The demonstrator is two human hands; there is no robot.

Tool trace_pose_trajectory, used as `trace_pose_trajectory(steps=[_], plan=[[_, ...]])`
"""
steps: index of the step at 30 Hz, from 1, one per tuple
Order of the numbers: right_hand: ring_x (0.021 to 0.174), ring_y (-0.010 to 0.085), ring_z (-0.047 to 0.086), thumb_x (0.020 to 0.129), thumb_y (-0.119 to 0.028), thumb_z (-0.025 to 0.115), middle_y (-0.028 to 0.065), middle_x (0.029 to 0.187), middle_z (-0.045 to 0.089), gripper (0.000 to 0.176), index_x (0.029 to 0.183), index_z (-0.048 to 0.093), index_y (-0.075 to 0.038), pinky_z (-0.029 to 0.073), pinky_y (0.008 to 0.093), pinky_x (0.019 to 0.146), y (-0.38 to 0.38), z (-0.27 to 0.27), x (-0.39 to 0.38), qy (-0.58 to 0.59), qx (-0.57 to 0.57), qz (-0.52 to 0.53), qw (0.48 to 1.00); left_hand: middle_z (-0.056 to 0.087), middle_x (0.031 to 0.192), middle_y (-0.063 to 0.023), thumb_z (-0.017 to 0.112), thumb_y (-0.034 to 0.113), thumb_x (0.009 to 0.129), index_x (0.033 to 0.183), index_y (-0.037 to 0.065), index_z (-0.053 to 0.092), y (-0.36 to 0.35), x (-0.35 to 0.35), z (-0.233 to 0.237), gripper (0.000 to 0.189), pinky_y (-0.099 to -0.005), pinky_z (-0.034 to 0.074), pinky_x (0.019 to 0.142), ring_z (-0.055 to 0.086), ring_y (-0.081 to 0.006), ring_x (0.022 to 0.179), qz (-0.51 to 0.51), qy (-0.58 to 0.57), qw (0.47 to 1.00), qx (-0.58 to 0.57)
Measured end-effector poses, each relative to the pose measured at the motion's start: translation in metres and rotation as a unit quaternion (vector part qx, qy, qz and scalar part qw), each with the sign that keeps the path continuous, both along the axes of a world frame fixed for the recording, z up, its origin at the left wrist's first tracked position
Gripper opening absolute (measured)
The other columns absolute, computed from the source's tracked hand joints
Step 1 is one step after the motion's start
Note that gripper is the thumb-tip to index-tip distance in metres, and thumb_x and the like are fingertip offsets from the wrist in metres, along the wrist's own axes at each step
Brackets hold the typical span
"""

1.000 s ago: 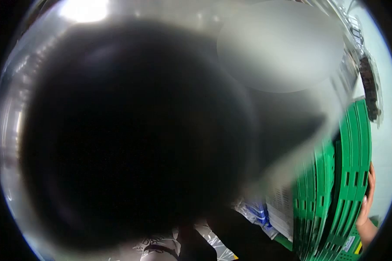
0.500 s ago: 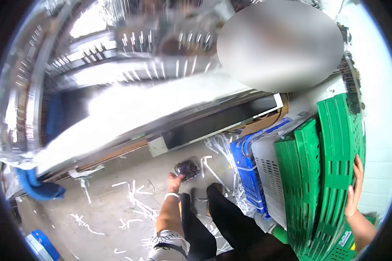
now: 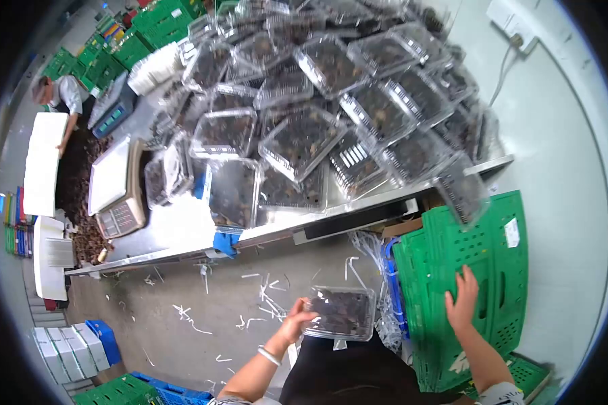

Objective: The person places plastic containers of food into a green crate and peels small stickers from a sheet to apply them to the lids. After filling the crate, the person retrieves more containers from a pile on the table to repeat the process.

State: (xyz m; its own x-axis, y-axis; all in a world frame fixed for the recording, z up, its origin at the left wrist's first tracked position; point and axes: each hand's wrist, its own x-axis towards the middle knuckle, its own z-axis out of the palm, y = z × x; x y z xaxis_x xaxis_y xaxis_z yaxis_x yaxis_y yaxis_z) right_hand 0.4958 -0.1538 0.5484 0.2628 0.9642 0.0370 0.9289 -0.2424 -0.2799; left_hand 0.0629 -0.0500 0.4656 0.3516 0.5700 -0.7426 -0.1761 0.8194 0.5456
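My left hand (image 3: 294, 325) grips the left side of a clear plastic clamshell box (image 3: 343, 313) of dark brown pieces, held in front of my body above the floor. The contents are too blurred to name. My right hand (image 3: 462, 301), with its fingers apart, lies against the upright green folded crates (image 3: 479, 253) at the right. Above, many similar boxes (image 3: 378, 111) are heaped on a metal table (image 3: 162, 248). One box (image 3: 463, 192) tilts over the table's right edge, close above the crates.
A weighing scale (image 3: 118, 189) stands on the table, left of the heap. Beyond it, a person (image 3: 64, 101) is at work by dark loose material. White strips (image 3: 270, 304) litter the floor. Blue crates and white boxes (image 3: 71, 351) are at lower left. A wall rises on the right.
My left hand has come up from near the floor with the clamshell box. My view has tilted up to the table. My right hand is still against the green crates.
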Motion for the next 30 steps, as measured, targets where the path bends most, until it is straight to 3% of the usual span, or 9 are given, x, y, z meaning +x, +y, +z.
trace_pose_trajectory(steps=[5,11,17,18,21,24,26,27,30], plan=[[0.132,0.0395,0.034,0.079,-0.019,0.065,0.0202,0.145,0.036,0.055,0.126,0.047,0.004,0.027,0.0526,0.108,-0.007,0.004,0.001,-0.009,0.005,0.009,1.000,0.055,0.104,0.0021,0.061,0.015,0.082,0.119,0.015,0.054,0.103,-0.008,0.159,0.038,-0.0283,0.045,0.074,0.053,-0.0093,0.089,0.181,-0.029,0.963,0.197],[0.131,0.0386,0.035,0.082,-0.024,0.065,0.0216,0.143,0.037,0.054,0.124,0.048,0.004,0.029,0.0520,0.108,-0.001,0.015,0.002,-0.034,0.011,0.014,0.999,0.056,0.088,0.0015,0.061,0.031,0.092,0.096,0.013,0.057,0.288,-0.023,0.194,0.020,-0.0295,0.046,0.069,0.054,-0.0120,0.077,0.323,-0.054,0.897,0.297],[0.131,0.0365,0.037,0.083,-0.019,0.063,0.0186,0.143,0.037,0.050,0.125,0.049,0.004,0.032,0.0487,0.107,0.006,0.033,-0.014,0.007,-0.011,-0.061,0.998,0.056,0.117,-0.0167,0.058,0.025,0.095,0.119,-0.001,0.046,0.416,-0.003,0.168,0.037,-0.0304,0.049,0.075,0.054,-0.0198,0.085,0.247,-0.047,0.942,0.222],[0.131,0.0361,0.037,0.082,-0.018,0.063,0.0179,0.143,0.037,0.050,0.125,0.049,0.004,0.032,0.0481,0.107,0.006,0.035,-0.016,0.021,-0.020,-0.082,0.996,0.051,0.130,-0.0191,0.055,0.022,0.096,0.126,0.000,0.042,0.421,0.003,0.164,0.040,-0.0316,0.049,0.077,0.054,-0.0203,0.086,0.244,-0.020,0.940,0.238],[0.130,0.0359,0.038,0.080,-0.014,0.063,0.0165,0.144,0.037,0.050,0.126,0.049,0.001,0.033,0.0470,0.107,0.009,0.041,-0.017,0.107,-0.040,-0.133,0.984,0.062,0.101,-0.0110,0.052,0.014,0.094,0.122,0.001,0.048,0.367,0.084,0.202,0.032,-0.0251,0.048,0.065,0.056,-0.0134,0.068,0.198,0.188,0.875,0.399],[0.128,0.0367,0.040,0.077,-0.013,0.066,0.0155,0.139,0.041,0.053,0.127,0.050,-0.004,0.035,0.0470,0.105,0.006,0.038,-0.022,0.127,-0.024,-0.170,0.977,0.062,0.090,-0.0043,0.051,0.014,0.091,0.102,0.005,0.064,0.291,0.168,0.195,0.019,-0.0243,0.046,0.058,0.057,-0.0116,0.066,-0.134,0.131,0.878,0.441],[0.127,0.0362,0.041,0.076,-0.012,0.067,0.0151,0.137,0.043,0.054,0.127,0.050,-0.004,0.036,0.0465,0.104,0.009,0.035,-0.017,0.139,-0.008,-0.181,0.974,0.064,0.098,-0.0073,0.058,0.024,0.091,0.110,0.006,0.063,0.229,0.232,0.169,0.026,-0.0320,0.051,0.070,0.063,-0.0181,0.082,-0.249,0.020,0.922,0.297],[0.126,0.0360,0.042,0.076,-0.012,0.067,0.0153,0.136,0.044,0.055,0.127,0.049,-0.004,0.037,0.0461,0.103,0.015,0.041,-0.017,0.155,0.000,-0.187,0.970,0.060,0.121,-0.0153,0.058,0.028,0.093,0.124,0.003,0.056,0.215,0.260,0.145,0.040,-0.0327,0.051,0.085,0.061,-0.0228,0.099,-0.259,-0.025,0.959,0.110],[0.122,0.0351,0.046,0.076,-0.010,0.067,0.0164,0.133,0.046,0.058,0.130,0.046,-0.003,0.041,0.0443,0.100,0.035,0.032,0.010,0.253,0.076,-0.242,0.934,0.058,0.122,-0.0128,0.065,0.036,0.090,0.131,0.001,0.049,0.176,0.342,0.115,0.056,-0.0337,0.048,0.082,0.058,-0.0220,0.100,-0.283,-0.012,0.957,0.058]])
